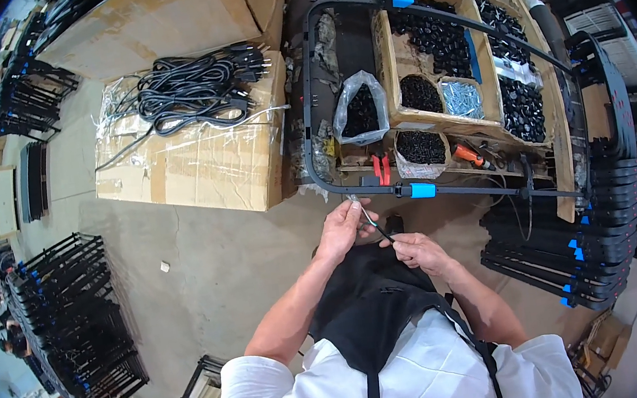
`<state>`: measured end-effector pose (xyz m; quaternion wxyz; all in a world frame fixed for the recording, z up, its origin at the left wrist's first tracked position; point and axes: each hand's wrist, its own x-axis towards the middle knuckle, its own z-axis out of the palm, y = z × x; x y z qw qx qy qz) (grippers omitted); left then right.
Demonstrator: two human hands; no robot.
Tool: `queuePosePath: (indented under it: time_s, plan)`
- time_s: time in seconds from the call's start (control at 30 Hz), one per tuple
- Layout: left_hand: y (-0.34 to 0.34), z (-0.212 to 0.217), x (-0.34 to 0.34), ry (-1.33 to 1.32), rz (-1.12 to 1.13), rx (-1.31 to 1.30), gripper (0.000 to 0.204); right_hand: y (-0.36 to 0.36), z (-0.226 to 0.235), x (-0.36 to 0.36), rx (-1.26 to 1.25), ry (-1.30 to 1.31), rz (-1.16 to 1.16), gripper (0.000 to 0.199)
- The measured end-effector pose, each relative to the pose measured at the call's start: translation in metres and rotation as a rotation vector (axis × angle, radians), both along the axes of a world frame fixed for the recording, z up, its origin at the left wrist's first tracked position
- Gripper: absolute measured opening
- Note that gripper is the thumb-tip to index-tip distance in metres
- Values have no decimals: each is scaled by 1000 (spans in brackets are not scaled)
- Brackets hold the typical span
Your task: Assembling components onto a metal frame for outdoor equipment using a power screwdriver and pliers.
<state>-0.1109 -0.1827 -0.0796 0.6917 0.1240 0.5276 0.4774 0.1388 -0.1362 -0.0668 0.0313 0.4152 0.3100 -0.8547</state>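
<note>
In front of my apron, both my hands grip a thin black cable (383,235). Its upper end shows lighter, thinner strands near my left hand (344,229), whose thumb and fingers pinch it. My right hand (418,253) closes on the dark lower part. Just beyond them lies the near bar of a black tubular frame (460,189) with rounded corners, wrapped in places with blue bands (422,190). The frame rests across the bench, around the parts boxes. Red-handled pliers (382,169) lie just inside its near bar. The fine detail at the cable end is too small to make out.
A wooden divided box (387,47) holds black parts and silver screws (462,98). Beside it are a clear bag (360,106) of black pieces and an orange-handled tool (469,154). Black power cords (194,91) lie on a cardboard box (196,170). Stacked black frames (71,325) stand left.
</note>
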Motion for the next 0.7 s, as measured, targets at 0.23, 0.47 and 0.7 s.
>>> queuePosePath:
  time_s: [0.23,0.47,0.7]
  plan:
    - [5,6,-4,160,-89,-140,33,-11,5,-6,1,64,0,39]
    - [2,15,-3,324,-10,-94,31,-14,0,-7,1,92,-41,40]
    - [9,14,-3,315,-2,-135,28,-16,4,-9,-12,118,-75,40]
